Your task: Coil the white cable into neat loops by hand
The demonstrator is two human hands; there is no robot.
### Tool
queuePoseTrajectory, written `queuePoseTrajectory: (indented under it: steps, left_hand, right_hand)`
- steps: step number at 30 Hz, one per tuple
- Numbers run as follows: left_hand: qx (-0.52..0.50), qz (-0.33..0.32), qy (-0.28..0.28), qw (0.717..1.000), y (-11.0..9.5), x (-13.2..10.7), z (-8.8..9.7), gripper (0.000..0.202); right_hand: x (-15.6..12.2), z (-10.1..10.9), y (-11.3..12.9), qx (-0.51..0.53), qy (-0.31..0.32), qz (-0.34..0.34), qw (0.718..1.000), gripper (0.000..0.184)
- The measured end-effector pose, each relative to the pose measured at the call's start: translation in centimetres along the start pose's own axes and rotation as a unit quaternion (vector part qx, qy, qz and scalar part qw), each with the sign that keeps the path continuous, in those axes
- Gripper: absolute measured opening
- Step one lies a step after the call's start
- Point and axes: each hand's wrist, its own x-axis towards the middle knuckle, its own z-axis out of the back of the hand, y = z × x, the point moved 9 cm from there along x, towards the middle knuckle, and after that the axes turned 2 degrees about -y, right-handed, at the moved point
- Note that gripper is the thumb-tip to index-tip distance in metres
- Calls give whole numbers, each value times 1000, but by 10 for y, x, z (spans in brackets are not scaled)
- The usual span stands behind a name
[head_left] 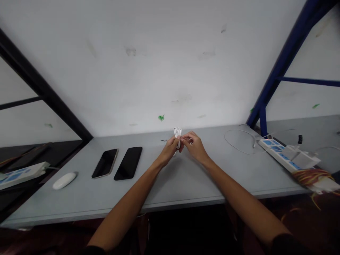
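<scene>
A coiled white cable (177,132) is bundled upright between my hands, above the back half of the grey table. My left hand (170,148) is closed around the lower part of the bundle, with loops sticking up past the thumb. My right hand (195,146) is pinched at the bundle's right side, its fingertips touching the cable; a small white piece shows at its fingers. A short dark twisted wire (164,140) lies on the table just left of my left hand.
Two dark phones, one (105,163) beside another (128,163), and a white computer mouse (64,180) lie on the left. To the right are a loose white cable (239,141), a power strip (276,150) with white adapters (300,156), and a blue frame post (276,67).
</scene>
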Motion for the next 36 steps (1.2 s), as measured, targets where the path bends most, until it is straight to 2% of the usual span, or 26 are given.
queuePoseTrajectory:
  steps: [4, 9, 14, 20, 23, 28, 31, 33, 36]
  left_hand:
    - [11, 10, 12, 1000, 2, -2, -2, 50]
    - [-21, 26, 14, 999, 9, -1, -2, 49]
    - [-59, 54, 12, 997, 16, 1, -1, 45]
    - [-68, 72, 40, 994, 20, 0, -4, 51]
    - [-59, 70, 49, 995, 19, -1, -6, 52]
    - [-43, 44, 43, 997, 9, -1, -3, 49]
    - [-37, 51, 33, 997, 8, 0, 1, 45]
    - [-28, 51, 20, 998, 8, 0, 5, 43]
    - [-6, 29, -2, 1000, 7, 2, 9, 42]
  right_hand:
    - [-2, -4, 4, -62, 11, 36, 997, 17]
    - [-7, -10, 8, -107, 48, 71, 991, 18]
    - [-9, -15, 9, -131, 77, 74, 986, 18]
    - [-6, -6, 6, -132, 39, 70, 988, 12]
    - [-6, -10, 7, -132, 60, 84, 986, 10]
    - [-6, -2, 22, -147, 52, 132, 979, 15]
    - [-6, 3, 29, -157, 48, 153, 974, 17]
    - [-4, 5, 26, -132, 37, 132, 982, 18]
    - [0, 7, 1, -32, 2, 11, 999, 25]
